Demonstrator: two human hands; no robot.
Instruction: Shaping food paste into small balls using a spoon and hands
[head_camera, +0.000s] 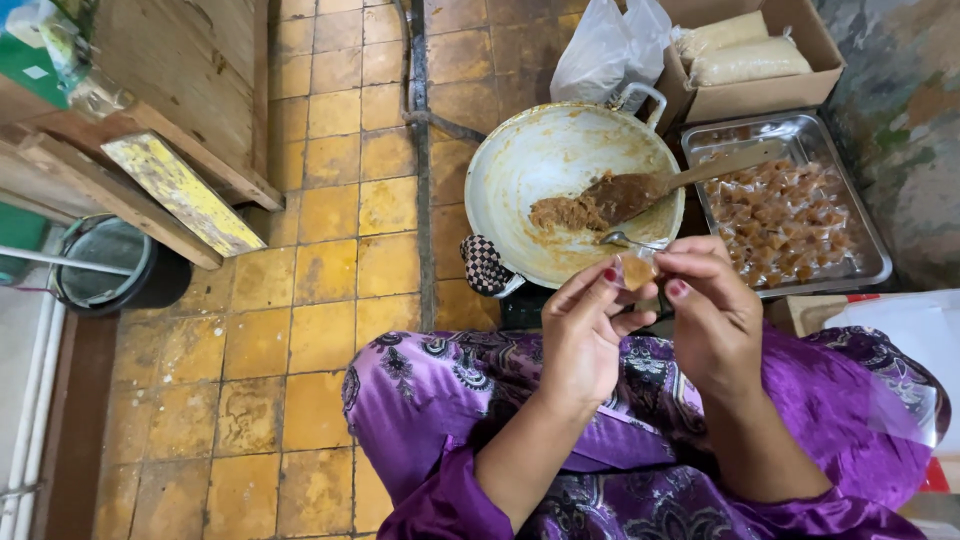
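Far left: a dark bucket (105, 262) stands on the yellow tiled floor (320, 330), beside a paint-flaked wooden plank (180, 192). Centre: a white two-handled wok (520, 165) holds a mound of brown paste (568, 212) and a wooden spatula (650, 188); a metal spoon (625, 240) rests at its near rim.

Left hand (585, 335): fingers closed, thumb and fingertips pinching a small brown sweet in clear wrapper (636, 270), held just in front of the wok's near rim above the purple-clad lap. Right hand (715, 315): fingers likewise pinched shut on the same piece from the other side.

Right: a steel tray (860, 215) carries many wrapped sweets (785, 220). Behind it, a cardboard box (760, 95) with filled bags.
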